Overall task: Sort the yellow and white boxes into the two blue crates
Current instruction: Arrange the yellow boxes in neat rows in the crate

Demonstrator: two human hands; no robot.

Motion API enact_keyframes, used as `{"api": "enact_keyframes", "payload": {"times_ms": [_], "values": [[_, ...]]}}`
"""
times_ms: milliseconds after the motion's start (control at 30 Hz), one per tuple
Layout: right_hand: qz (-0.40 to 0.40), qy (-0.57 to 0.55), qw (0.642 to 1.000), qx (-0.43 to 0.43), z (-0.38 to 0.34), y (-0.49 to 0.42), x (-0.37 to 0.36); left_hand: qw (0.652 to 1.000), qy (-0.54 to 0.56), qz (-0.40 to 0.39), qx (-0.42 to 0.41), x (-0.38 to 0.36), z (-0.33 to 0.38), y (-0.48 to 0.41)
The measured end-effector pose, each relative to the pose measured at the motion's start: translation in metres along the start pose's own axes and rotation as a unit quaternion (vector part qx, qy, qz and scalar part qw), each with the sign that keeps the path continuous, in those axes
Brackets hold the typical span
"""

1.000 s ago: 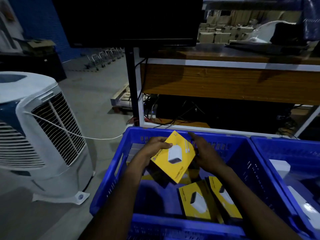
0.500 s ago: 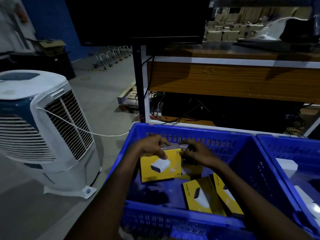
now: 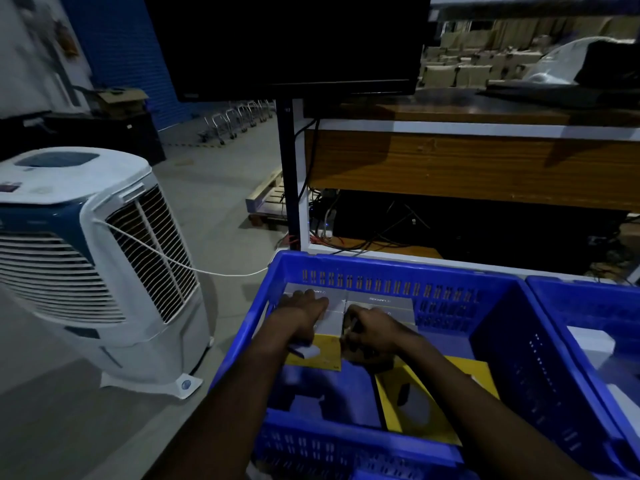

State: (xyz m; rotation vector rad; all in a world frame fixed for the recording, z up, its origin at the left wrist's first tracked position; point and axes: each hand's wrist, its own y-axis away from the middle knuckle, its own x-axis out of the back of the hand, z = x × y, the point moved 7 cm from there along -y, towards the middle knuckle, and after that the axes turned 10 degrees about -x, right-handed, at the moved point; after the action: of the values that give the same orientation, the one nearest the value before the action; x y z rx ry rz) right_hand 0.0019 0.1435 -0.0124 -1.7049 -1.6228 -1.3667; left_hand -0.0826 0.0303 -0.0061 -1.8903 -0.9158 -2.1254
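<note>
The left blue crate (image 3: pixel 498 344) holds yellow boxes. Both of my hands are in its far-left corner on one yellow box (image 3: pixel 320 353), which stands tilted against a row of boxes with grey tops (image 3: pixel 379 301) along the far wall. My left hand (image 3: pixel 304 311) lies flat over the box's top, its fingers reaching onto the grey tops. My right hand (image 3: pixel 372 332) has its fingers curled at the box's right edge. Two more yellow boxes (image 3: pixel 415 407) lie flat under my right forearm. The right blue crate (image 3: pixel 568 296) holds white boxes (image 3: pixel 590 341).
A white and blue air cooler (image 3: pixel 93 258) stands on the floor to the left, its cord running toward the crate. Beyond the crates are a wooden workbench (image 3: pixel 467 161), a dark monitor (image 3: pixel 294 46) on a black post, and tangled cables beneath.
The yellow box went from held up above the crate down into the far-left corner against the row of boxes. Both hands followed it down and forward.
</note>
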Motion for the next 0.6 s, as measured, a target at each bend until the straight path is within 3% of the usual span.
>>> {"api": "enact_keyframes", "payload": {"times_ms": [100,233,400,600], "values": [[-0.016,-0.036,0.999,0.001,0.0,0.004,0.0,0.999,-0.043,-0.003,0.022,-0.008,-0.001,-0.001],[-0.136,-0.127,0.982,-0.042,0.003,0.009,-0.019,0.997,-0.052,-0.011,0.047,-0.01,0.001,0.0],[-0.215,-0.15,0.964,-0.035,-0.002,0.014,-0.033,0.998,-0.037,-0.011,0.048,-0.009,0.002,0.001],[-0.22,-0.134,0.965,-0.042,0.002,0.013,-0.036,1.0,-0.002,-0.002,0.024,-0.01,0.01,0.0]]}}
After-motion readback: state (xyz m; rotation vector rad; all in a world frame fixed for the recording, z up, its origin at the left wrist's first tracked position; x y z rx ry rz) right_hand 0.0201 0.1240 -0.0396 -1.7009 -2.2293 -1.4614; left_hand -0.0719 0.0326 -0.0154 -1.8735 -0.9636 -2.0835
